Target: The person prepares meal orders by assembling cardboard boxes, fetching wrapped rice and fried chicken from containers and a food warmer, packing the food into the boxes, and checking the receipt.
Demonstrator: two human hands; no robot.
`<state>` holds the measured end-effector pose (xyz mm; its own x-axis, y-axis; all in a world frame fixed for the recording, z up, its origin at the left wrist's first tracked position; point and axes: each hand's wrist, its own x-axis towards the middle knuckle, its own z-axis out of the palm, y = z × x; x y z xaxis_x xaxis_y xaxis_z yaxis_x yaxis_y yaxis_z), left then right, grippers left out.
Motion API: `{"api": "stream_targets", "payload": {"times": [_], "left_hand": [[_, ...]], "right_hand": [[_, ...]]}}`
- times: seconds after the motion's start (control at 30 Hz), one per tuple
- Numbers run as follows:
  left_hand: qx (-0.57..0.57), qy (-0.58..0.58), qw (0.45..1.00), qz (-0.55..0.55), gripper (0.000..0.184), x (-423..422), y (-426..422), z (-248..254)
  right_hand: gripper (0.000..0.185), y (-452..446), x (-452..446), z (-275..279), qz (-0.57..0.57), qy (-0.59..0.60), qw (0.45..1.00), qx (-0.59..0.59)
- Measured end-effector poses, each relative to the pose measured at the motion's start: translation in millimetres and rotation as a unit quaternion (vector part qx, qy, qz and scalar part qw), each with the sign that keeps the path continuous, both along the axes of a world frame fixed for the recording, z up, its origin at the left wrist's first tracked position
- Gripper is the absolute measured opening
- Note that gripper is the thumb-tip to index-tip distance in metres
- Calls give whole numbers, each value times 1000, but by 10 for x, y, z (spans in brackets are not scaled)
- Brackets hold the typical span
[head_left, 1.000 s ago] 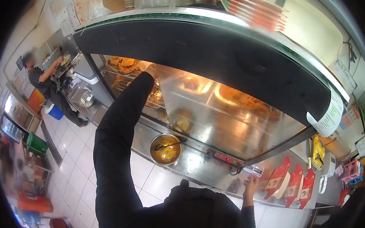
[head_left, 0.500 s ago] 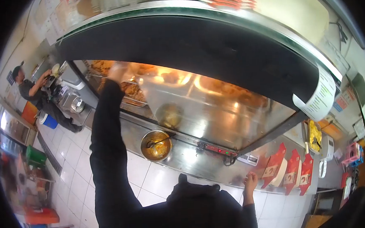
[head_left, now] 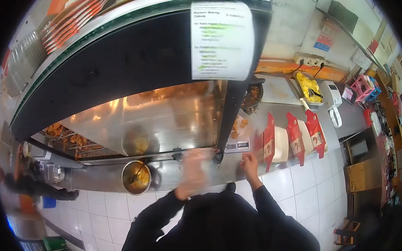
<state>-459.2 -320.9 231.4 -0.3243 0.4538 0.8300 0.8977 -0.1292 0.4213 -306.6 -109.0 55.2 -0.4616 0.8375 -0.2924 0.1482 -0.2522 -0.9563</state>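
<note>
My left hand [head_left: 195,172] hangs over the counter edge in front of the heated display cabinet [head_left: 159,116]. Motion smears its fingers, and a clear glove seems to cover it. Closer to the boxes, my right hand [head_left: 250,165] has its fingers curled together; anything between them is too small to name. Just beyond it sits a digital scale [head_left: 237,146] with fried pieces [head_left: 239,127] behind its display. Three red and white food boxes [head_left: 280,142] stand in a row to the right. A metal bowl [head_left: 137,177] of yellow-orange sauce, with a dark utensil inside, is left of my left hand.
Fried food [head_left: 74,140] lies on racks at the cabinet's left. Paper [head_left: 222,41] hangs from its dark hood. A dark mortar-like bowl [head_left: 252,97], a tray of yellow food [head_left: 309,88] and a white machine [head_left: 331,95] stand further right. Another person [head_left: 36,186] is at far left.
My left hand has come out of the cabinet's left side and moved right and down, to near my right hand. My view has turned right; my right hand stays beside the boxes.
</note>
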Motion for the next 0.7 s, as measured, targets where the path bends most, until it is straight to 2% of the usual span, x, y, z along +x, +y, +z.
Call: {"api": "stream_targets", "payload": {"times": [0.03, 0.07, 0.13, 0.17, 0.23, 0.27, 0.33, 0.37, 0.43, 0.53, 0.6, 0.63, 0.7], "left_hand": [[-101, -42, 994, -1, 19, 282, 406, -36], [-100, -198, 968, -114, 19, 406, 818, -58], [-117, -255, 955, -93, 22, 474, 1472, -270], [-104, -278, 953, -56, 25, 421, 1795, -535], [-95, -302, 948, -24, 27, 305, 2164, -882], [-125, -350, 928, -7, 33, 240, 2242, -948], [-159, -395, 905, 6, 40, 191, 2214, -1097], [-124, -376, 915, -80, 43, 213, 2051, -1216], [-125, -412, 880, -199, 41, 282, 1665, -1316], [-222, -571, 742, -273, 35, 373, 981, -1310], [-293, -616, 696, -223, 38, 359, 556, -1155], [-292, -620, 695, -219, 38, 366, 363, -1054], [-264, -644, 705, -140, 39, 373, 7, -917]], "right_hand": [[13, 15, -40, -2, 1, 13, 1000, -13], [13, 41, -81, -113, 1, 13, 1000, -14], [12, 125, -131, -407, 11, 105, 992, 71], [12, 129, -98, -374, 9, 102, 992, 70], [11, 101, -26, -221, 10, 59, 997, -53], [15, 88, 29, -214, 2, 88, 992, -92], [17, 90, 160, -101, -9, 75, 994, -80], [18, 87, 211, -66, -11, 60, 996, -68], [19, 129, 307, -204, -23, 53, 994, -89], [21, 279, 285, -327, -27, 35, 990, -131], [23, 406, 175, -283, -22, 22, 987, -158], [26, 486, 87, -204, -38, 44, 984, -171], [30, 651, -125, -123, -50, 61, 979, -186]]}}
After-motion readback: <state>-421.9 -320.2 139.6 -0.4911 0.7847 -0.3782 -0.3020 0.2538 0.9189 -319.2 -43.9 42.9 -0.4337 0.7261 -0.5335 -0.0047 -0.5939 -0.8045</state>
